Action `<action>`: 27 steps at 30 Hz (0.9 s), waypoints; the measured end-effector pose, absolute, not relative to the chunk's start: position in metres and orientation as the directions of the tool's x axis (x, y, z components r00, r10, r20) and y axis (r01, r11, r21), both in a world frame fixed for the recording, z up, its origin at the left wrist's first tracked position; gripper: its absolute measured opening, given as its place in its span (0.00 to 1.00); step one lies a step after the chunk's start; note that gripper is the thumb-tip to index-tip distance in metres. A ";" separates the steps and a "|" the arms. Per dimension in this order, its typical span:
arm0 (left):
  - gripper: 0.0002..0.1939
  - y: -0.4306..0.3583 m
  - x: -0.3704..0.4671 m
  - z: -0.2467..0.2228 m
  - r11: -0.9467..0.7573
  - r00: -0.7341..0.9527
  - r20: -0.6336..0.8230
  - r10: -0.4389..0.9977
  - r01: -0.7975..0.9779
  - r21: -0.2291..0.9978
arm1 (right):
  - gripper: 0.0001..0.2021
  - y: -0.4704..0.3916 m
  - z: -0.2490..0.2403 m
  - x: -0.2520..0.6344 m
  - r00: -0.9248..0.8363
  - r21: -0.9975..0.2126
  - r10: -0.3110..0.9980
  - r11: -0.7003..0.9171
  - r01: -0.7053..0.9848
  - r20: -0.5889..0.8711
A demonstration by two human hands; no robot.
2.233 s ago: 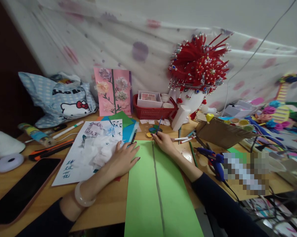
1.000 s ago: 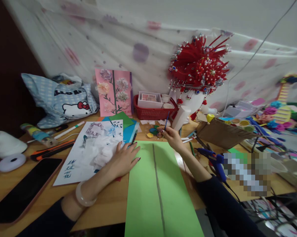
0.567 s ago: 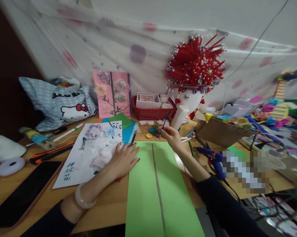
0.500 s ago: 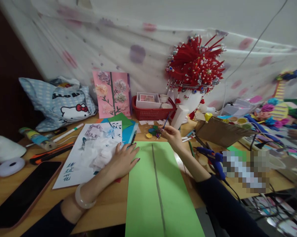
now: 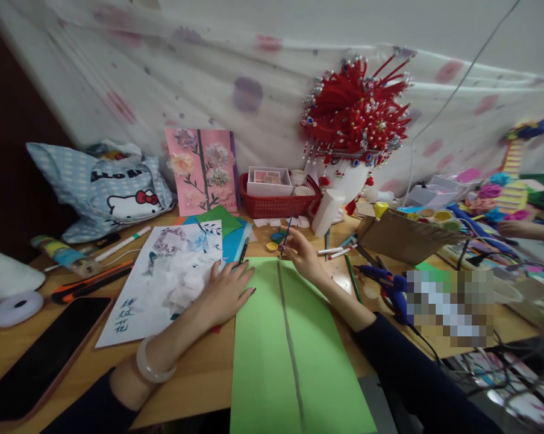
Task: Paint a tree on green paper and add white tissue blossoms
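Note:
A long green sheet of paper [image 5: 262,349] lies in front of me, with a dark grey painted line [image 5: 287,337] running down its length. My right hand [image 5: 302,256] pinches a thin blue paintbrush [image 5: 288,228], its tip at the top end of the line. Just beyond the paper's far edge are small paint dabs [image 5: 272,246], yellow, blue and green. My left hand [image 5: 226,292] rests flat with fingers spread, across the green sheet's left edge and a white sheet with painted flowers [image 5: 131,283]. Crumpled white tissue pieces [image 5: 185,283] lie beside that hand.
At left are a phone [image 5: 46,361], a utility knife [image 5: 93,282] and a checked bag [image 5: 104,187]. A red basket [image 5: 276,207], a white bottle [image 5: 328,213] and a red beaded headdress [image 5: 357,114] stand behind. Glue guns [image 5: 389,286] and cables lie right. Another person's hand [image 5: 525,230] shows far right.
My right hand has brought the brush from the paint dabs toward me and left, onto the top of the grey line. The left hand stays in place.

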State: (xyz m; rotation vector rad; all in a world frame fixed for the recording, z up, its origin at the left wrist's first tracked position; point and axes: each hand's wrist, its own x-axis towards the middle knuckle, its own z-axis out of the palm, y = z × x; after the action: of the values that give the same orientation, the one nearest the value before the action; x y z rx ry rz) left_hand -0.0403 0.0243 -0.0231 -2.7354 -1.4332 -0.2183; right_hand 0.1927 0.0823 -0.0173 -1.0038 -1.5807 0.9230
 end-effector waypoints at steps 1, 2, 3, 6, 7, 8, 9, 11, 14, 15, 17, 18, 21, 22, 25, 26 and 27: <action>0.21 0.024 -0.040 -0.023 -0.568 0.560 0.143 0.816 0.823 0.022 | 0.25 0.083 -0.019 0.193 -0.146 -0.921 0.929 0.360 0.152 0.339; 0.21 0.024 -0.040 -0.023 -0.567 0.559 0.140 0.817 0.824 0.018 | 0.24 0.084 -0.020 0.193 -0.144 -0.924 0.931 0.355 0.143 0.335; 0.21 0.024 -0.040 -0.023 -0.566 0.559 0.138 0.817 0.824 0.016 | 0.24 0.084 -0.021 0.193 -0.143 -0.927 0.932 0.351 0.134 0.332; 0.21 0.024 -0.040 -0.023 -0.566 0.559 0.135 0.818 0.824 0.016 | 0.23 0.086 -0.024 0.193 -0.146 -0.929 0.932 0.349 0.124 0.331; 0.21 0.024 -0.040 -0.024 -0.566 0.559 0.135 0.818 0.824 0.017 | 0.23 0.087 -0.026 0.193 -0.147 -0.928 0.932 0.351 0.127 0.332; 0.21 0.025 -0.040 -0.024 -0.566 0.559 0.136 0.818 0.824 0.018 | 0.23 0.088 -0.027 0.193 -0.147 -0.925 0.930 0.356 0.132 0.337; 0.21 0.025 -0.040 -0.024 -0.567 0.560 0.139 0.817 0.823 0.018 | 0.23 0.089 -0.028 0.193 -0.145 -0.921 0.927 0.365 0.139 0.346; 0.21 0.025 -0.041 -0.025 -0.571 0.563 0.143 0.814 0.821 0.017 | 0.23 0.092 -0.030 0.193 -0.140 -0.906 0.916 0.394 0.157 0.375; 0.21 0.025 -0.041 -0.026 -0.573 0.564 0.151 0.812 0.819 0.018 | 0.23 0.095 -0.029 0.195 -0.133 -0.887 0.899 0.435 0.157 0.418; 0.21 0.025 -0.041 -0.026 -0.573 0.564 0.151 0.812 0.820 0.019 | 0.23 0.095 -0.029 0.196 -0.132 -0.886 0.897 0.440 0.148 0.423; 0.21 0.025 -0.041 -0.025 -0.572 0.564 0.149 0.812 0.820 0.019 | 0.23 0.094 -0.027 0.197 -0.141 -0.896 0.901 0.427 0.124 0.410; 0.21 0.025 -0.041 -0.025 -0.572 0.564 0.147 0.813 0.820 0.019 | 0.23 0.092 -0.025 0.197 -0.151 -0.903 0.906 0.413 0.115 0.395; 0.21 0.026 -0.041 -0.025 -0.574 0.566 0.145 0.812 0.819 0.018 | 0.23 0.089 -0.023 0.197 -0.194 -0.922 0.919 0.368 0.118 0.342; 0.21 0.026 -0.041 -0.026 -0.574 0.566 0.147 0.811 0.819 0.017 | 0.23 0.088 -0.022 0.197 -0.205 -0.923 0.920 0.364 0.128 0.334; 0.22 0.026 -0.042 -0.028 -0.573 0.564 0.158 0.810 0.820 0.009 | 0.24 0.088 -0.022 0.195 -0.227 -0.916 0.917 0.368 0.160 0.329; 0.22 0.027 -0.042 -0.029 -0.573 0.564 0.161 0.810 0.820 0.007 | 0.24 0.089 -0.023 0.195 -0.227 -0.916 0.917 0.367 0.164 0.327; 0.22 0.027 -0.043 -0.030 -0.573 0.565 0.162 0.809 0.820 0.004 | 0.24 0.090 -0.024 0.195 -0.221 -0.917 0.919 0.364 0.164 0.326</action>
State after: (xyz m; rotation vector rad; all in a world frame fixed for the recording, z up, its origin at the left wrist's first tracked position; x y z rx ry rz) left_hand -0.0426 0.0267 -0.0297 -2.7154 -1.4157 -0.2240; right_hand 0.1949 0.0904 -0.0241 -0.9818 -1.6459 0.9654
